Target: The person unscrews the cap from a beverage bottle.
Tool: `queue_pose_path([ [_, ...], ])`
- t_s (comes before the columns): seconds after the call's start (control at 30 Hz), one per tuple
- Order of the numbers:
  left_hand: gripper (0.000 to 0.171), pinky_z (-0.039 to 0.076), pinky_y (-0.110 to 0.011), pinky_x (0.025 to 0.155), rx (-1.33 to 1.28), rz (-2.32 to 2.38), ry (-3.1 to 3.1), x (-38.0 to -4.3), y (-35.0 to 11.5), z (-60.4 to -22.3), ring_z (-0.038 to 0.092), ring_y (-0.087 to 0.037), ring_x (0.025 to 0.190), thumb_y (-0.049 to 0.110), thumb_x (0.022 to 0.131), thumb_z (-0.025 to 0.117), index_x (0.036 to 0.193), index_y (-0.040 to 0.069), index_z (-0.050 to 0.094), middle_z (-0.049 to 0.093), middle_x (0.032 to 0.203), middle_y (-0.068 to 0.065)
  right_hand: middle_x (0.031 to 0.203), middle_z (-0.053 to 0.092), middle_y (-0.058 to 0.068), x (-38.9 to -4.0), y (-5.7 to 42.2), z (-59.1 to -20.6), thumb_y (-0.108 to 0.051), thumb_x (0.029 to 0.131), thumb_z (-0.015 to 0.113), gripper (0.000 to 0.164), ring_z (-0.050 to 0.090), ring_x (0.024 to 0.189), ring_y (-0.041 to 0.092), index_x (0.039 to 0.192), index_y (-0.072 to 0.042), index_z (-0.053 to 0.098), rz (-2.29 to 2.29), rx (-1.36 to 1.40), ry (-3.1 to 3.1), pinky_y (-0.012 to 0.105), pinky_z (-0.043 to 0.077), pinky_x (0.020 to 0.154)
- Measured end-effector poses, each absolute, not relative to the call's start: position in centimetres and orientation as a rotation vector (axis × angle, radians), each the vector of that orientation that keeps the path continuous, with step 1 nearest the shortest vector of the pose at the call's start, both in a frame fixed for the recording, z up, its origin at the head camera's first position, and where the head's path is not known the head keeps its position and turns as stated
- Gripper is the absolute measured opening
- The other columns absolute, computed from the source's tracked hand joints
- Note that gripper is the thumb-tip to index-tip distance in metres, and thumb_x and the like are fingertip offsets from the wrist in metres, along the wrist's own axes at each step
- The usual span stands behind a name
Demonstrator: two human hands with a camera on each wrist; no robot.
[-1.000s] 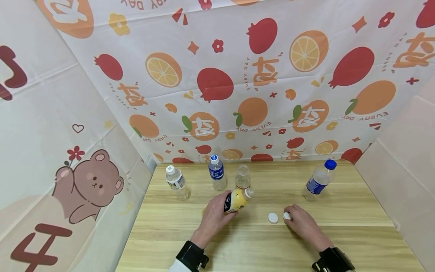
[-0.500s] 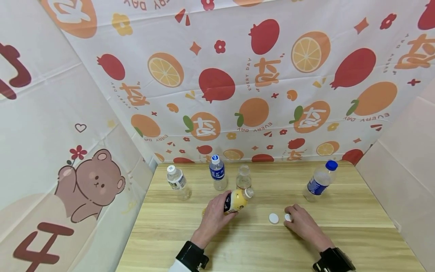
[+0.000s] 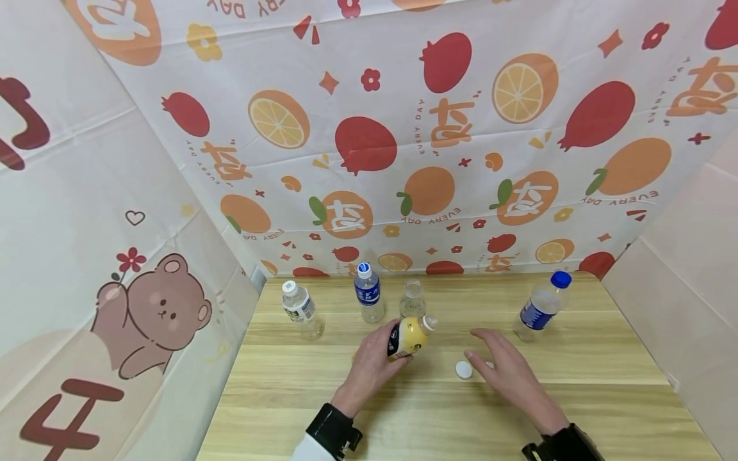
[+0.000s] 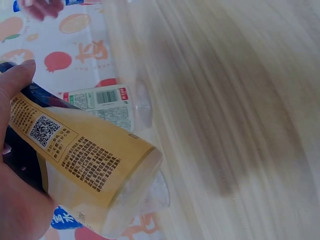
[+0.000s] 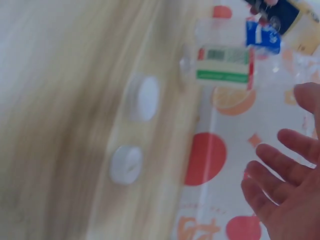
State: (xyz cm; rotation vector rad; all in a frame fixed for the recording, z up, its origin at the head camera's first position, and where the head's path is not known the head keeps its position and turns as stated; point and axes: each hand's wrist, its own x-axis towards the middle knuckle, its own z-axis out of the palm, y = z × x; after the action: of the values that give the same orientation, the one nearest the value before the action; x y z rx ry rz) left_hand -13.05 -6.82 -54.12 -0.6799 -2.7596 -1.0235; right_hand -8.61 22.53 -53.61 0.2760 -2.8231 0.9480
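My left hand (image 3: 371,365) grips a tilted bottle with a yellow and dark label (image 3: 412,335), its pale neck pointing up and to the right. In the left wrist view the clear base of this label-wrapped bottle (image 4: 85,155) slants down over the table. My right hand (image 3: 507,368) has its fingers spread and holds nothing; it hovers over the table beside two white bottle caps. One white cap (image 3: 464,370) lies just left of the fingers. The other cap (image 5: 126,165) shows whole in the right wrist view, while the hand mostly covers it in the head view.
Along the back of the wooden table (image 3: 426,416) stand a white-capped bottle (image 3: 300,310), a blue-labelled bottle (image 3: 369,294) and a clear bottle without a cap (image 3: 412,298). A blue-capped bottle (image 3: 539,307) stands at the right. A fruit-print cloth (image 3: 369,147) hangs behind.
My right hand has let go of one white cap, spread its fingers and risen slightly. The left hand has moved a little right, with the bottle now tipped up more.
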Motion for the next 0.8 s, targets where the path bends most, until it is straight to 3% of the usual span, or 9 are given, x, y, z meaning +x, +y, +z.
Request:
queue_pose_path([
  [0.2, 0.080, 0.052, -0.045, 0.105, -0.674, -1.181, -2.773, -13.1, -5.9, -53.9, 0.062, -0.024, 0.121, 0.026, 0.082, 0.090, 0.148, 0.010, 0.049, 0.064, 0.134, -0.007, 0.143, 0.058, 0.021, -8.6, 20.5, -52.3, -0.034, 0.100, 0.070, 0.058, 0.055, 0.129, 0.044, 0.145, -0.002, 0.054, 1.086, 0.315, -2.730, 0.066, 0.045, 0.103],
  [0.8, 0.083, 0.053, -0.041, 0.103, -0.702, -1.342, -2.739, -12.1, -3.6, -54.1, 0.062, -0.020, 0.119, 0.021, 0.081, 0.090, 0.151, 0.012, 0.047, 0.064, 0.133, -0.005, 0.139, 0.060, 0.020, -9.3, 16.6, -52.1, -0.026, 0.098, 0.073, 0.061, 0.062, 0.120, 0.034, 0.146, 0.001, 0.047, 1.507, 0.336, -2.566, 0.058, 0.052, 0.100],
])
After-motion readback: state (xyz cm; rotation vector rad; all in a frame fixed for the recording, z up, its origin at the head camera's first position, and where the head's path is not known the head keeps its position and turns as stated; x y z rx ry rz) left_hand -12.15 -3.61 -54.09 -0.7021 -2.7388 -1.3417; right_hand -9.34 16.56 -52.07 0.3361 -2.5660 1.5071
